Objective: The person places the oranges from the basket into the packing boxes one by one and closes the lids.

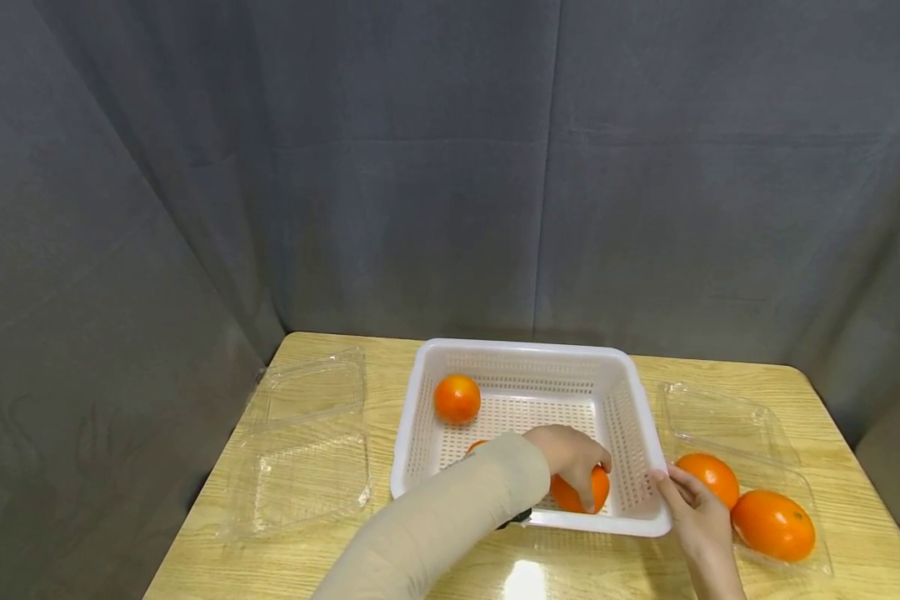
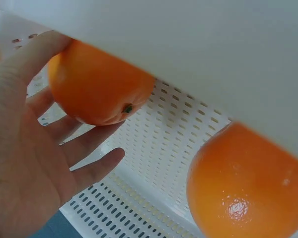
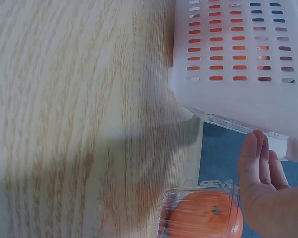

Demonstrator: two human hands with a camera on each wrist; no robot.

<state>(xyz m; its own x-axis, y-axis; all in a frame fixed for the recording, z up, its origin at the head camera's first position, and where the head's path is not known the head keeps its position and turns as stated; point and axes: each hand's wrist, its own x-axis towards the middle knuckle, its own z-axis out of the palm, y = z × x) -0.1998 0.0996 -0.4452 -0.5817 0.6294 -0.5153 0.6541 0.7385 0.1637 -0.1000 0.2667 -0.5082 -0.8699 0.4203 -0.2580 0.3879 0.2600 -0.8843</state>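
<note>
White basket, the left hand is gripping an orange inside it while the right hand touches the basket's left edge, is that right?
Not quite: the right hand touches the right edge of the white basket, as the head view shows. The left hand does grip an orange inside it.

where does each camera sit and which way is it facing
Head: on the head, facing forward and down at the white basket; left hand and right hand show.
Left wrist: faces into the basket; left hand grips an orange.
Right wrist: faces the basket's outside and tabletop; right hand shows.
Head and left wrist share that orange.
</note>
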